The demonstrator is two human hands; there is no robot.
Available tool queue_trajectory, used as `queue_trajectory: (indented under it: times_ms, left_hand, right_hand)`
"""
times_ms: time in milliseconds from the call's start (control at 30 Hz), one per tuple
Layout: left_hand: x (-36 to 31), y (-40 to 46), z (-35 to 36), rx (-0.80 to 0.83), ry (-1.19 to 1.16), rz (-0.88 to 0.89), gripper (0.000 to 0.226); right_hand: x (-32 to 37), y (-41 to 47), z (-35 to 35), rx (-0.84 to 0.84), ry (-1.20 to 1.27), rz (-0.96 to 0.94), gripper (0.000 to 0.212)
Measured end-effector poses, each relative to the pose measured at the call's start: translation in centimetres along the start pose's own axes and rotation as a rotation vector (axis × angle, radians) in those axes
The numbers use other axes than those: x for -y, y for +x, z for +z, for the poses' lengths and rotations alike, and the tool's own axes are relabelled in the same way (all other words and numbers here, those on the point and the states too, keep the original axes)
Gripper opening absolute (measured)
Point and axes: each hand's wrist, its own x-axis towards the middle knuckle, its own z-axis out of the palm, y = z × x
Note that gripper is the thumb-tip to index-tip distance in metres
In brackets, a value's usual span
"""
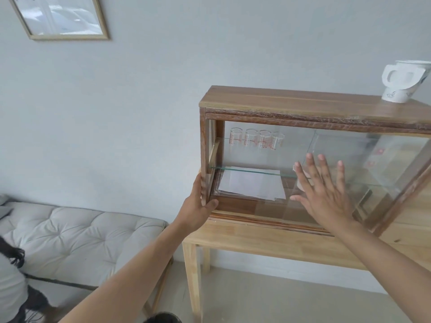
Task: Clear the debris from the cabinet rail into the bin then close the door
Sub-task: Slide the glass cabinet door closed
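A dark wooden cabinet [279,102] with sliding glass doors stands on a light wooden table [268,238]. My left hand [200,203] grips the cabinet's lower left corner post. My right hand [324,192] is flat with fingers spread against the sliding glass door [338,150], and a small white scrap [296,168] shows beside the index finger. The bottom rail [263,220] runs along the cabinet's front edge; I see no debris on it. No bin is in view.
Inside the cabinet are several measuring glasses [256,138] on a glass shelf [245,170] and white papers [251,185] below. A white paper cup [401,82] lies tilted on top. A grey cushioned bench [81,234] stands at the left, a framed picture [60,17] hangs above, and a person [11,287] is at the lower left.
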Motion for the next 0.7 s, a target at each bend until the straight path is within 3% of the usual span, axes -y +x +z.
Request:
queue_trajectory:
  times_ms: [167,700]
  left_hand:
    - [0.1,-0.2,-0.5,0.021,0.030,0.001,0.087]
    - [-0.2,-0.5,-0.5,0.031,0.046,0.001,0.084]
  right_hand:
    - [4.9,3.2,-0.4,-0.044,0.048,-0.027,0.124]
    - [13.0,8.2,-1.4,-0.086,0.105,-0.058,0.125]
